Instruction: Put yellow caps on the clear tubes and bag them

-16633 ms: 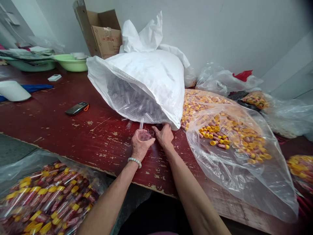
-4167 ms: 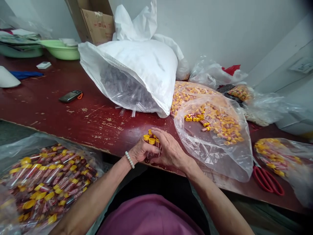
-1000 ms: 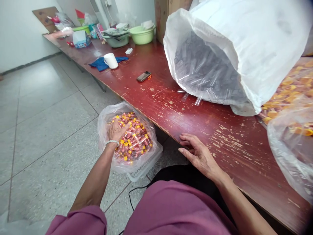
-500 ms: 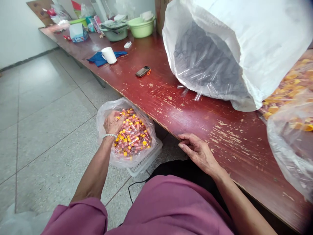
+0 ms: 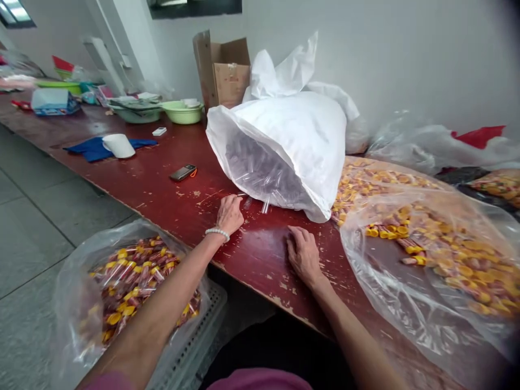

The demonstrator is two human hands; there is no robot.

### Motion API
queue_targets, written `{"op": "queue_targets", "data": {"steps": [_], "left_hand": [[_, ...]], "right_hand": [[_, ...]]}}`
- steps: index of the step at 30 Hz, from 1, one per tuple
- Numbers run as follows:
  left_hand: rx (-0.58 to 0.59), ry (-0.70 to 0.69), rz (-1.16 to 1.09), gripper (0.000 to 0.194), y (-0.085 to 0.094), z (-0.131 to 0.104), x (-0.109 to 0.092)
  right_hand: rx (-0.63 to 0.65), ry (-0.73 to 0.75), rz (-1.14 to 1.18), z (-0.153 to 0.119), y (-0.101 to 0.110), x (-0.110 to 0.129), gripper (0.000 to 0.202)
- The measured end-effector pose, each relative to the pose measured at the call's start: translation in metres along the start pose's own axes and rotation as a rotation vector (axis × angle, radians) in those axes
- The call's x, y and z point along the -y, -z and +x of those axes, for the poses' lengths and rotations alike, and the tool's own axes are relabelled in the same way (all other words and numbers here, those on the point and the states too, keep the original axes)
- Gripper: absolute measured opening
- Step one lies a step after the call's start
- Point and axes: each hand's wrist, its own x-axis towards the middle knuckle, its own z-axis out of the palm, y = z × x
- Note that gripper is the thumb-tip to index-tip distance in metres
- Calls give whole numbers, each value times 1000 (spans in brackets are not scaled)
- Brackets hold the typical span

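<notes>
My left hand (image 5: pixel 230 215), with a beaded bracelet on its wrist, reaches over the red table to the loose clear plastic tubes (image 5: pixel 265 206) at the mouth of a white sack (image 5: pixel 300 135). Its bent fingers are closed at the end of the leftmost tube; the fingertips are partly hidden. More clear tubes fill the sack. Over the table to the right, my right hand (image 5: pixel 304 252) has loosely bent, parted fingers and nothing visible in them. Below my left arm, a clear bag (image 5: pixel 75 292) holds many yellow-capped tubes (image 5: pixel 136 271) with reddish contents.
The bag stands on a pale plastic crate (image 5: pixel 213 303) beside the table edge. Clear plastic sheeting (image 5: pixel 390 292) and many yellow-capped pieces (image 5: pixel 459 254) cover the table's right side. Farther left lie a phone (image 5: pixel 183 173), a white mug (image 5: pixel 118 146) on blue cloth, and basins (image 5: pixel 182 114).
My left hand has left the bag of capped tubes and come up to the loose clear tubes. The right hand has moved from the table edge further onto the table. The view has tilted up.
</notes>
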Motion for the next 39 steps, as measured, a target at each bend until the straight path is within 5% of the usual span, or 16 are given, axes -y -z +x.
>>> {"op": "queue_targets", "data": {"steps": [4, 8, 13, 21, 25, 30, 39], "left_hand": [[48, 44, 12, 30, -30, 49, 9], [99, 56, 32, 41, -45, 62, 13], [157, -12, 72, 36, -42, 38, 12], [137, -167, 127, 34, -9, -26, -5], [-71, -25, -59, 45, 0, -30, 11], [-388, 344, -296, 50, -5, -6, 28], [-254, 405, -461, 58, -16, 15, 29]], "right_hand": [[24, 91, -147, 31, -14, -5, 45], [-47, -8, -259, 58, -27, 1, 57], [-19, -28, -294, 71, -33, 0, 61], [19, 25, -313, 66, -31, -1, 38], [-25, -12, -286, 60, -31, 2, 35], [-87, 47, -196, 45, -30, 23, 46], [-36, 84, -207, 41, -28, 35, 54]]}}
